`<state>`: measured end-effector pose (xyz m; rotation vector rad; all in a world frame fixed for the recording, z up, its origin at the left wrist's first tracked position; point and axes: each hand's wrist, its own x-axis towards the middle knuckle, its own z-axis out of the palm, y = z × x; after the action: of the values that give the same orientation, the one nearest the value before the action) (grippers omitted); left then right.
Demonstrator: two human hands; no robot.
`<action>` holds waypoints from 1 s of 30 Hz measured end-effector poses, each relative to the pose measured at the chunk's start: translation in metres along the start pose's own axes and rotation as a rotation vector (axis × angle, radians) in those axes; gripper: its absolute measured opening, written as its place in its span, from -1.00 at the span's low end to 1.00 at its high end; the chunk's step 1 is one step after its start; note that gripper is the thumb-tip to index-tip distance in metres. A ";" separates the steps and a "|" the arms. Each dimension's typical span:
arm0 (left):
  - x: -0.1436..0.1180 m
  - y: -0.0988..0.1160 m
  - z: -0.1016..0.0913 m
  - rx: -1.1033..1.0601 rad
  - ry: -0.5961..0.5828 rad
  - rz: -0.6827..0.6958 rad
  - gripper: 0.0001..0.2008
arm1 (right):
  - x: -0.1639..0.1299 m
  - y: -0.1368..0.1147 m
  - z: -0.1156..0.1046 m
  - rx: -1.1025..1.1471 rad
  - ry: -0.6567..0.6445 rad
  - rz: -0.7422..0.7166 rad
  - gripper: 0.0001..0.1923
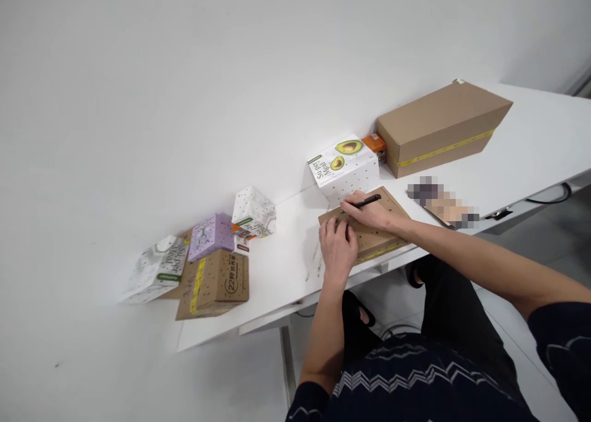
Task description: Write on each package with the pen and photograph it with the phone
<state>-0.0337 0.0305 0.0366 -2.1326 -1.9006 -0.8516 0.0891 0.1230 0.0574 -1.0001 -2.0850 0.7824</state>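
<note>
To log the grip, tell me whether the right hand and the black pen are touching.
Touching. The head view shows it: the right hand grips the black pen, whose dark barrel sticks out from between the fingers.

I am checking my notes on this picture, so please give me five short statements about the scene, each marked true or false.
1. The right grip holds a black pen. True.
2. The left grip is touching nothing. False: the left grip rests on a cardboard box.
3. The avocado box is purple. False: the avocado box is white.
4. The large carton has a yellow strip. True.
5. In the picture, a purple box is left of the avocado box. True.
</note>
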 end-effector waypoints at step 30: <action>0.000 -0.001 0.003 -0.007 0.000 0.005 -0.72 | 0.000 -0.007 -0.003 0.010 -0.022 0.037 -0.67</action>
<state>-0.0341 0.0321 0.0339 -2.1411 -1.8937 -0.8587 0.0883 0.1202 0.0648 -1.0312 -2.0851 0.8248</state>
